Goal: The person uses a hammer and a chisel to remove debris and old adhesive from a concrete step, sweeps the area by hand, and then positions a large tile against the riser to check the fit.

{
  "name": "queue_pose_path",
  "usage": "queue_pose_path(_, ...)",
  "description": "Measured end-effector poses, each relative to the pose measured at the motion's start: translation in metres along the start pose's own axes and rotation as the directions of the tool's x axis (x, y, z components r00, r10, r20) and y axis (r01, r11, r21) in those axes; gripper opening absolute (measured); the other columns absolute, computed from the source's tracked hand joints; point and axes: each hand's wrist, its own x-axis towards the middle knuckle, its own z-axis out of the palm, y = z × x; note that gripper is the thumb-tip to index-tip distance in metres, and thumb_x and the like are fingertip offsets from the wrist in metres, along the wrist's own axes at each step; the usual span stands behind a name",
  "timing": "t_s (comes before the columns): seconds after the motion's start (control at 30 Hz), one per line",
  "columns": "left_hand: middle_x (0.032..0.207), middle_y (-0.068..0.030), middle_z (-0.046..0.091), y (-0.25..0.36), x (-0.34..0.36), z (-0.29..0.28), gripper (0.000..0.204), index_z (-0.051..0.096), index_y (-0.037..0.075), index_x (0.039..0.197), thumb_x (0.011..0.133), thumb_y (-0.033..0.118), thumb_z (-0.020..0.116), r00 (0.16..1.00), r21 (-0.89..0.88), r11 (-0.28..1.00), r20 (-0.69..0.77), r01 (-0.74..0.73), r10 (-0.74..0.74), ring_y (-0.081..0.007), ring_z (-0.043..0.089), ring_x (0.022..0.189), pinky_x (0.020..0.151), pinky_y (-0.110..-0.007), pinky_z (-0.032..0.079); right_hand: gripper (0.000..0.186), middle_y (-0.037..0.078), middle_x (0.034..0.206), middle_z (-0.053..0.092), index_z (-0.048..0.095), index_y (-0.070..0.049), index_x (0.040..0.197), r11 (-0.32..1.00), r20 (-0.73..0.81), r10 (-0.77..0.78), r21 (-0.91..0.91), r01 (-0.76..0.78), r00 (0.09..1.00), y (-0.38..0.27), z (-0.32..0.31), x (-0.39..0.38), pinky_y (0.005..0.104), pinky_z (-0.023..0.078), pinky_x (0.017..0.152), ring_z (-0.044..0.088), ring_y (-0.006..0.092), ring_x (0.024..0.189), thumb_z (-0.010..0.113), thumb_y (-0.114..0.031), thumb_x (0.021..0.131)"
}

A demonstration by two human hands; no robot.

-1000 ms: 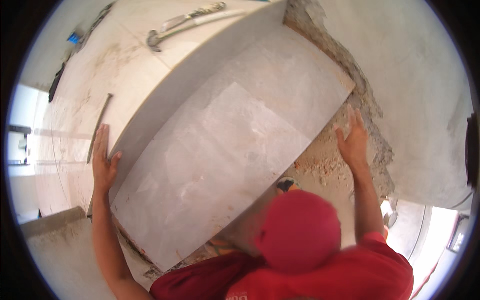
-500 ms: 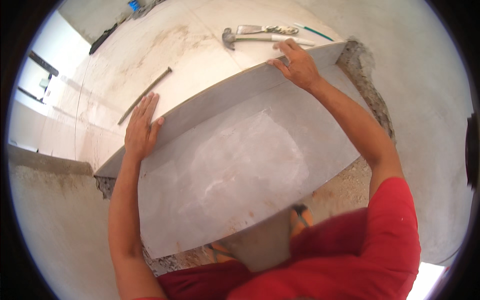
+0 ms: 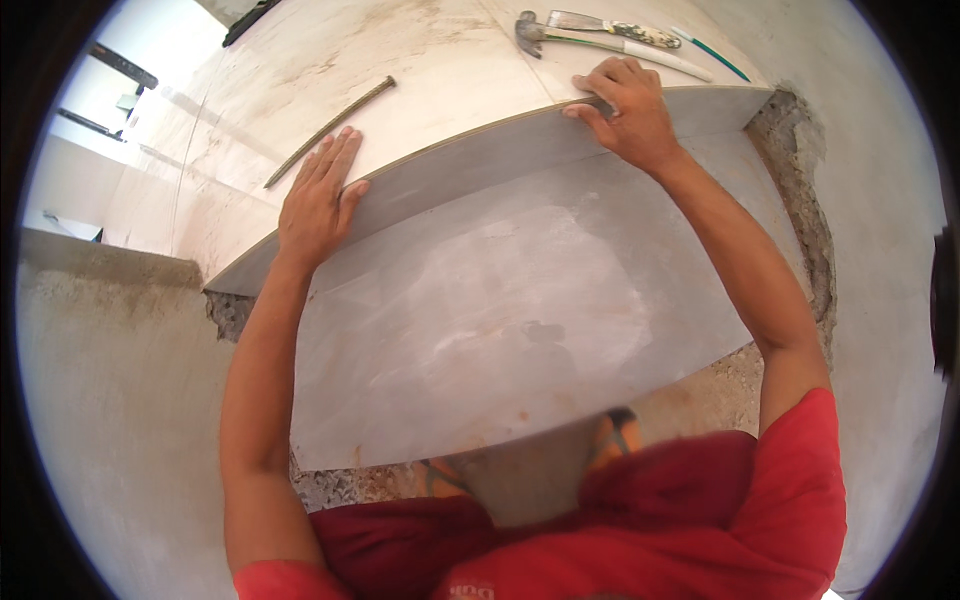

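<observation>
My left hand (image 3: 322, 205) rests on the top edge of an upright grey slab (image 3: 450, 175), fingers straight and together over the pale tiled floor above it (image 3: 460, 90). My right hand (image 3: 632, 120) grips the same edge farther right, fingers curled over it and thumb at the front. A horizontal grey slab (image 3: 470, 340) meets the upright one below. A long metal spike (image 3: 330, 130) lies just beyond my left hand. A claw hammer (image 3: 530, 35), a putty knife (image 3: 615, 27) and a thin teal stick (image 3: 710, 55) lie beyond my right hand.
Rough plastered walls (image 3: 880, 260) flank the step, with broken masonry (image 3: 800, 190) along the right and a crumbled edge (image 3: 230, 315) at left. Below the horizontal slab are my sandalled feet (image 3: 610, 440) and rubble (image 3: 330, 485). Dark items (image 3: 250, 20) lie at the far upper left.
My right hand has moved from beside the slab's right part up onto the upright slab's top edge. The view has turned, and the slabs now lie more level across it.
</observation>
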Motion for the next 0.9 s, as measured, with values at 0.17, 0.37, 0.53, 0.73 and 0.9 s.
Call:
queue_pose_path(0.17,0.163,-0.0080,0.046,-0.005,0.001,-0.002,0.072,0.043,0.016,0.160,0.105,0.062,0.044,1.000,-0.073,0.997,0.018,-0.018,0.020,-0.0307,0.035,0.155,0.128,-0.047,0.029,0.039,0.003,0.112,0.064,0.076,-0.011,0.114,0.999,-0.012,0.005,0.033,-0.005,1.000,-0.001,-0.007,-0.004,0.0426,0.042,0.096,0.056,0.0232,0.110,0.079,-0.042,0.091)
queue_pose_path(0.37,0.164,-0.0087,0.045,-0.007,-0.002,0.000,0.078,0.041,0.016,0.161,0.102,0.066,0.047,0.999,-0.055,0.998,0.022,-0.033,0.034,-0.0311,0.035,0.155,0.129,-0.047,0.028,0.043,0.003,0.114,0.063,0.075,-0.012,0.119,0.997,-0.019,0.066,0.031,-0.065,0.998,-0.008,-0.001,-0.004,0.0428,0.042,0.096,0.055,0.0235,0.111,0.081,-0.042,0.089)
queue_pose_path(0.53,0.165,-0.0049,0.044,-0.013,-0.003,0.000,0.076,0.040,0.018,0.162,0.102,0.064,0.049,0.998,-0.060,0.996,0.015,-0.067,0.068,-0.0282,0.035,0.155,0.129,-0.046,0.029,0.042,0.003,0.114,0.063,0.075,-0.011,0.117,0.999,-0.013,0.051,-0.010,-0.051,0.999,-0.010,-0.001,0.000,0.0426,0.041,0.095,0.056,0.0237,0.109,0.082,-0.039,0.087)
queue_pose_path(0.73,0.165,-0.0025,0.044,-0.016,-0.005,0.004,0.068,0.041,0.022,0.161,0.102,0.049,0.058,0.999,-0.071,0.996,0.004,-0.051,0.051,-0.0276,0.034,0.155,0.129,-0.045,0.030,0.038,0.005,0.115,0.063,0.075,-0.010,0.118,0.998,-0.009,0.061,-0.021,-0.061,0.998,-0.020,-0.004,0.001,0.0425,0.041,0.096,0.056,0.0248,0.111,0.082,-0.034,0.089)
queue_pose_path(0.9,0.162,-0.0016,0.047,-0.014,-0.004,-0.001,0.068,0.044,0.022,0.160,0.098,0.040,0.066,0.999,-0.143,0.989,0.018,-0.025,0.028,-0.0286,0.035,0.155,0.129,-0.046,0.031,0.040,0.006,0.117,0.063,0.074,-0.009,0.120,0.998,-0.019,0.050,-0.025,-0.051,0.999,-0.019,-0.002,-0.002,0.0425,0.041,0.100,0.056,0.0251,0.114,0.082,-0.034,0.089)
